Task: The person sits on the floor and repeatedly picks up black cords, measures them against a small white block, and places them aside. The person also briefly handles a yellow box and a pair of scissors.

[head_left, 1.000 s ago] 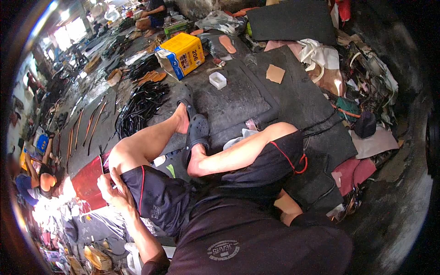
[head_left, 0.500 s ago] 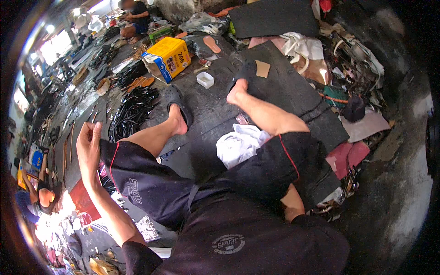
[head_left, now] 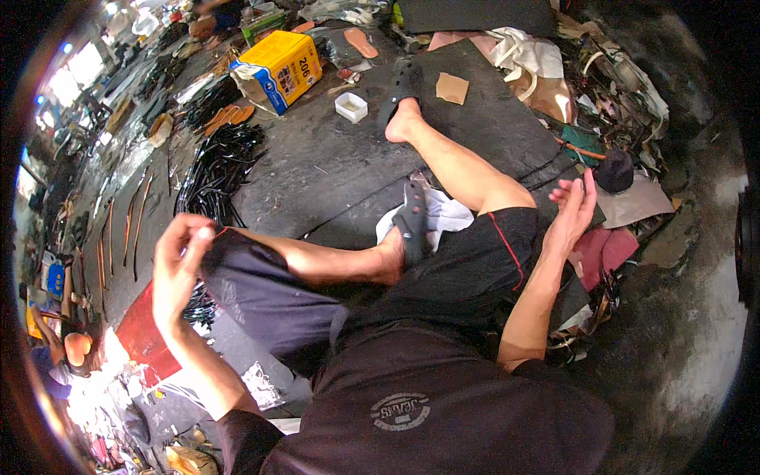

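"How is the right hand (head_left: 571, 212) held?"
"With fingers parted; a black rounded object (head_left: 614, 171) is seen just beside its fingertips."
"And the left hand (head_left: 174, 265)?"
"Curled, black strips (head_left: 218, 170) lying beyond; whether thumb and fingers meet cannot be told."

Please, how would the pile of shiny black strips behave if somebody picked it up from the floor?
The pile of black strips would probably be floppy, since the thin strips bend and lie curved over one another. It may feel slippery, as the strips shine brightly. Some might slide out or tangle, because loose ends spread in several directions.
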The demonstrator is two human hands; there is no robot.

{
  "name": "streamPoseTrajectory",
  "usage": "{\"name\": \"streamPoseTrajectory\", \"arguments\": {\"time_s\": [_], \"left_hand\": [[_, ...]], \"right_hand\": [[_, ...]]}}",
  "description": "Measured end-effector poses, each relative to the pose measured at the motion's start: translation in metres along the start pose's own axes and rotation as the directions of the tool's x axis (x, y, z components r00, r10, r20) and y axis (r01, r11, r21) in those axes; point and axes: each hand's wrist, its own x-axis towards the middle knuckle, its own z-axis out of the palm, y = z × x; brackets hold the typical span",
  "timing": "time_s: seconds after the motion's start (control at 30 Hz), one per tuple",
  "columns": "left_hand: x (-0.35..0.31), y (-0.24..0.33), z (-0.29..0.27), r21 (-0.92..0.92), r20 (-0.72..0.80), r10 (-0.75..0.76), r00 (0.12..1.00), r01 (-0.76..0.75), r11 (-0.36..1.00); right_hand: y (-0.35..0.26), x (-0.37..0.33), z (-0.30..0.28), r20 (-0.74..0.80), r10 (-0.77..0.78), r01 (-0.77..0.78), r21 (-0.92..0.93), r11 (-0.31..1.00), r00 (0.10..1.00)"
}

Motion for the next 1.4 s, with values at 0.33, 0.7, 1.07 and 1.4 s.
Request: {"name": "streamPoseTrajectory", "arguments": {"time_s": [0.33,0.7,1.07,1.4], "left_hand": [[0.050,-0.118,0.167,-0.235,0.353,-0.182,0.918,0.275,0.932],[0.090,-0.177,0.200,-0.297,0.342,-0.379,0.860,0.482,0.824],[0.100,-0.219,0.178,-0.332,0.152,-0.446,0.882,0.471,0.818],[0.084,-0.218,0.171,-0.550,0.058,-0.391,0.918,0.357,0.755]], "right_hand": [[0.076,-0.141,0.223,0.875,0.238,-0.328,-0.097,0.940,0.421],[0.164,-0.228,0.220,0.918,0.259,-0.070,-0.249,0.966,0.299],[0.153,-0.233,0.231,0.932,0.286,-0.119,-0.265,0.957,0.224],[0.140,-0.206,0.241,0.900,0.249,-0.162,-0.202,0.966,0.358]]}}
